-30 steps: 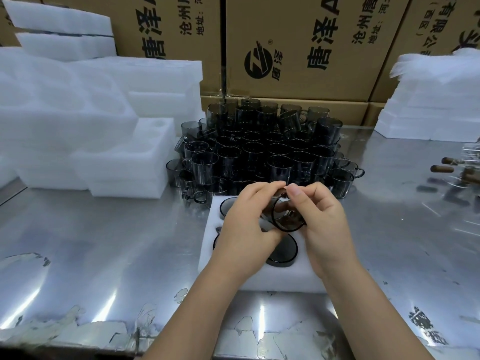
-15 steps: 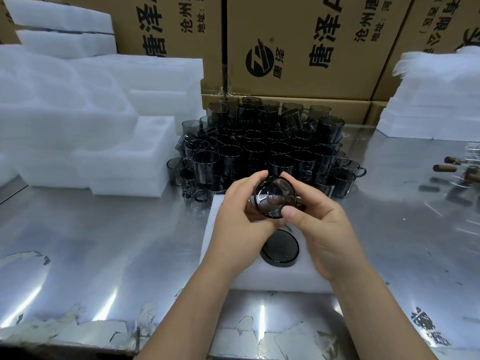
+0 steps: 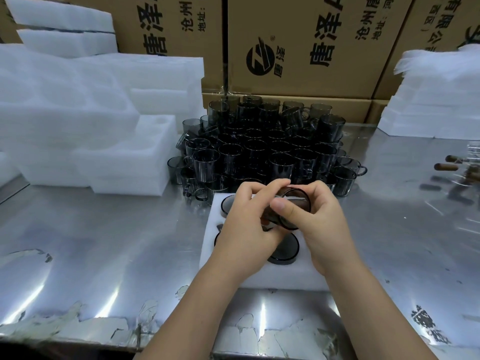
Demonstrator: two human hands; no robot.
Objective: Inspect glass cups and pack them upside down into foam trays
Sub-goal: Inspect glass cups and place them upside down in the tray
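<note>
Left hand and right hand both curl round one dark glass cup, held tilted just above the foam tray at frame centre. Fingers cover most of the cup, so its handle cannot be made out. The tray's pockets hold dark cups: one round base shows below the hands, another sits at the tray's upper left, and a third is mostly hidden by the left hand. Behind the tray stands a dense pile of cups on the metal table. White foam stacks fill the left. Blurred brown-handled objects at the right edge are unclear. Cardboard boxes along the top read "唐泽" beside a round logo, with other print cut off
</note>
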